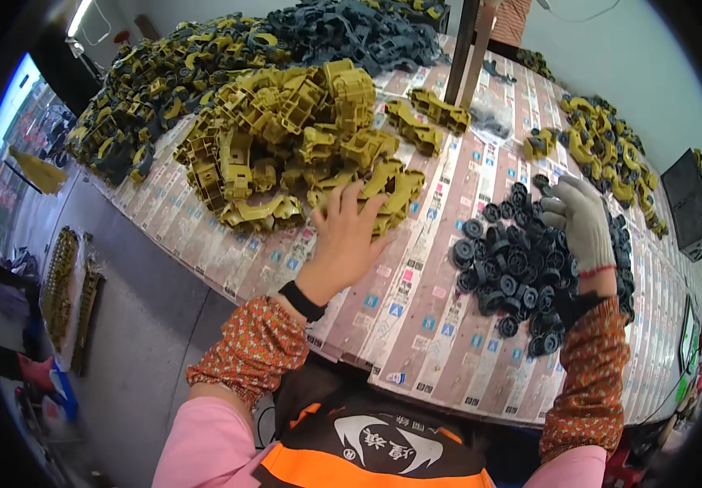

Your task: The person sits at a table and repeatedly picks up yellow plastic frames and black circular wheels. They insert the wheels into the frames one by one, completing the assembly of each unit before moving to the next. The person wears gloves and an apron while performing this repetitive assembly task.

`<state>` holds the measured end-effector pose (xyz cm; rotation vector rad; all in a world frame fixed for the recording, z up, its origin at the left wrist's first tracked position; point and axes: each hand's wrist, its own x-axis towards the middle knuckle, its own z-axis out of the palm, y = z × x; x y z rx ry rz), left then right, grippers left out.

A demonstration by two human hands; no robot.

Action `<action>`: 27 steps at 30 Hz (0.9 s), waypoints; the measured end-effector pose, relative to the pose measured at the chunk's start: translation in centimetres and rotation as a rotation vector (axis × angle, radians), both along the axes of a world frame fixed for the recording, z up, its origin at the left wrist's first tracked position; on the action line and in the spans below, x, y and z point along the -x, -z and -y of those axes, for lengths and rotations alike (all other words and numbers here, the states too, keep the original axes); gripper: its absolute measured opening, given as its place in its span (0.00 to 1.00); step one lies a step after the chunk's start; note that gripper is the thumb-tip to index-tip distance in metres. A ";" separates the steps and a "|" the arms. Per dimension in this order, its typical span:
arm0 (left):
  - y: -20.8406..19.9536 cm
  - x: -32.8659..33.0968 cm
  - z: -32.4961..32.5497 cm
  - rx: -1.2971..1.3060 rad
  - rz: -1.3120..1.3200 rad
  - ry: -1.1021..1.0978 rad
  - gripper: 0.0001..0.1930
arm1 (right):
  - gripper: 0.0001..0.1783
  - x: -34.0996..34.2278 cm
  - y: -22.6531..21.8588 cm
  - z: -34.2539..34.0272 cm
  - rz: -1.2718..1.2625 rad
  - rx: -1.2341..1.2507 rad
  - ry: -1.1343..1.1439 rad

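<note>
Two hands working apart: left hand [344, 240] resting spread on yellow shells [314, 145], gloved right hand [583, 224] curling at dark wheels [517, 262] (can't tell if it's gripping one); shells and wheels are lying on the desk [383, 313].

Wheels [517, 260]: partly hidden behind right sleeve [591, 374]. Right hand [582, 221]: fingertip contact unclear. Left hand [343, 244]: grip on yellow part [402, 191] unclear. Apron [383, 455]: cut by lower edge. Grey heap [351, 37]: single pieces indistinct.
</note>
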<state>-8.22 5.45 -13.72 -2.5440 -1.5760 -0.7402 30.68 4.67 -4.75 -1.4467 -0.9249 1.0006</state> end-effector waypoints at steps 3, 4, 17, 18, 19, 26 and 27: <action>-0.3 -2.0 -1.1 -0.058 -0.029 0.026 0.31 | 0.26 3.0 -1.5 6.1 0.161 0.012 -0.030; -0.6 -2.6 -1.6 -0.008 -0.062 0.014 0.30 | 0.24 3.3 -1.2 7.7 0.194 0.020 -0.049; 1.8 -5.5 -1.1 -0.007 -0.002 0.244 0.19 | 0.08 -0.8 4.1 24.0 0.997 0.124 0.274; 1.5 -5.3 -1.0 0.033 0.037 0.244 0.19 | 0.08 -1.2 5.4 24.5 0.974 0.102 0.266; 0.9 -5.0 -0.6 0.074 0.072 0.235 0.19 | 0.09 -1.0 5.8 24.7 0.955 0.128 0.262; -4.0 -5.7 5.1 0.025 0.267 0.835 0.26 | 0.21 0.9 8.1 24.9 1.149 0.190 0.196; -3.7 -5.7 6.1 0.073 0.214 0.893 0.27 | 0.21 0.9 8.1 24.8 1.152 0.210 0.192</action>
